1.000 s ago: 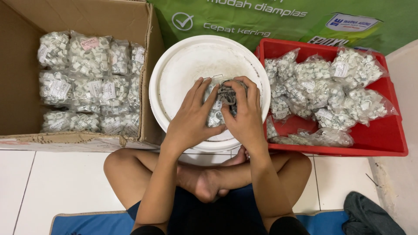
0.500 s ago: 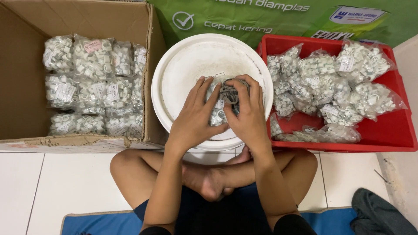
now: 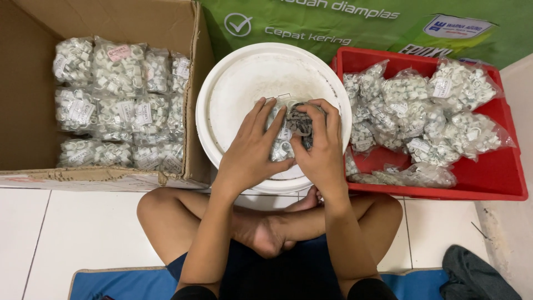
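Holding one small bag over the white lid, left hand and right hand grip it; box holds about nine finished bags, red tray many waiting.

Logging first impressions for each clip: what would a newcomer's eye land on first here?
Dead centre, the left hand and right hand together grip a small clear bag of white clips over a round white bucket lid. To the right sits a red tray heaped with similar bags; to the left, a cardboard box holds more in neat rows.
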